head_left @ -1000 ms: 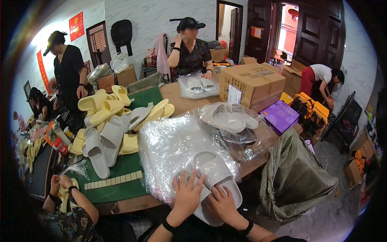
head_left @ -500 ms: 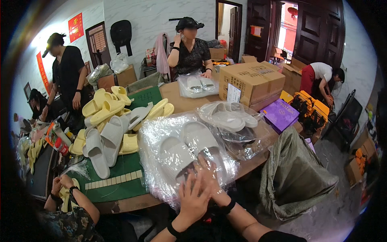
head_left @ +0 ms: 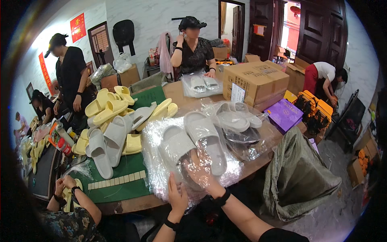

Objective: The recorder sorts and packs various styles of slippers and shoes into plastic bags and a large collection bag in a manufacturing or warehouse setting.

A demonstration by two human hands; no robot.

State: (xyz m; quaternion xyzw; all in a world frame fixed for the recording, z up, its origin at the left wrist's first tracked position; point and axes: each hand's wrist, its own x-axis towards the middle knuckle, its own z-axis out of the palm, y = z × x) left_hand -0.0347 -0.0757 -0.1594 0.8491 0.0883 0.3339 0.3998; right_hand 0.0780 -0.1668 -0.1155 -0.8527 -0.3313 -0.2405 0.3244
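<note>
A pair of light grey slide slippers lies on a stack of clear plastic bags (head_left: 151,141) in front of me, the left slipper (head_left: 175,141) beside the right slipper (head_left: 205,137). Clear film shines over them. My right hand (head_left: 200,171) reaches in between their near ends, its fingers stretched out and seen partly through the film. Beside the near edge of the bags, my left hand (head_left: 177,198) stands open with its fingers pointing up; no object shows in it. A bagged pair of grey slippers (head_left: 234,117) lies just beyond to the right.
Yellow slippers (head_left: 109,111) and loose grey slippers (head_left: 100,153) are piled on the green mat (head_left: 121,187) at left. Cardboard boxes (head_left: 256,82), a purple package (head_left: 283,115) and a grey-green sack (head_left: 298,177) stand right. A co-worker's hands (head_left: 64,186) hold a yellow slipper at lower left.
My left hand has drawn down and left, off the slipper. My right hand has moved from on top to between the slippers' near ends. The right slipper is shifted and less covered.
</note>
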